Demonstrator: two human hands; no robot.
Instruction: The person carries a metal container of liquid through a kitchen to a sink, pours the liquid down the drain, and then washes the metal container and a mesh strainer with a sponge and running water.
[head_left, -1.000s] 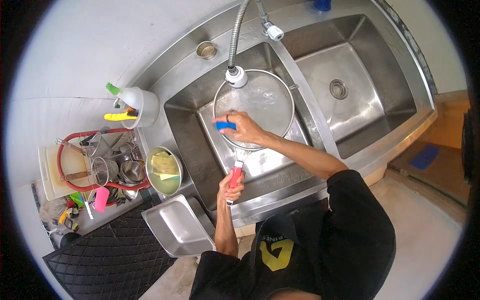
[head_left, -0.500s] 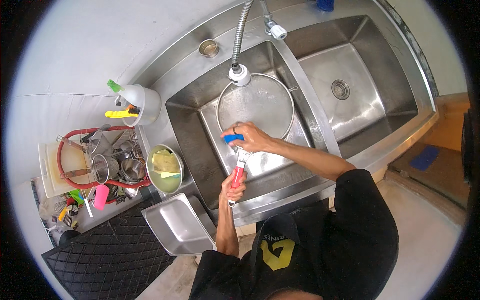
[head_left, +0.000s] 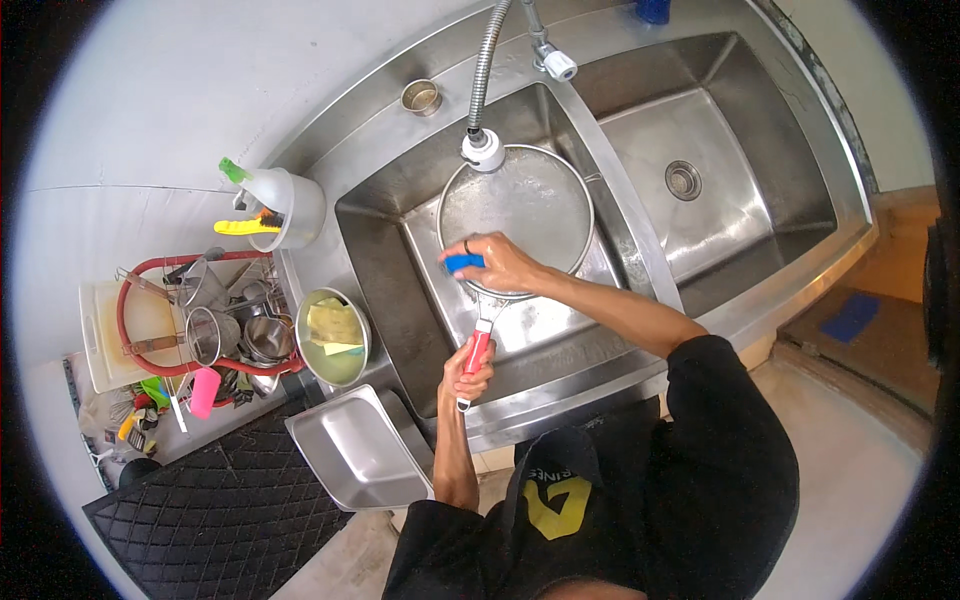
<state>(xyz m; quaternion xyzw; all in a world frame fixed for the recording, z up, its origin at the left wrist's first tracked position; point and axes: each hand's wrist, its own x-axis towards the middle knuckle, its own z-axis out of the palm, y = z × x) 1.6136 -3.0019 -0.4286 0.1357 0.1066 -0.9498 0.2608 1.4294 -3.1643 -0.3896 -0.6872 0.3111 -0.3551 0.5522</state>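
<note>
A large round mesh strainer [head_left: 530, 205] lies over the left sink basin, its wire rim near the divider. My left hand [head_left: 467, 372] is wrapped round its red-and-white handle [head_left: 478, 350], just inside the sink's front edge. In my right hand [head_left: 503, 264] is a blue sponge [head_left: 464, 263], pressed at the strainer's rim on the near left side. The palm hides part of the rim and mesh. Right above the strainer's far edge hangs a white spray head [head_left: 483, 151] on a coiled metal hose.
Right of the divider is a second basin [head_left: 720, 150] with a drain. At left stand a green bowl [head_left: 331, 374] holding yellow pads, a steel pan [head_left: 350, 450], a white bucket [head_left: 303, 212] and a red-rimmed rack [head_left: 125, 320] of utensils. A small metal cup [head_left: 421, 97] sits on the back ledge.
My right hand has moved slightly up along the strainer's rim with the sponge. The strainer has shifted very little, and my left hand keeps its hold on the handle.
</note>
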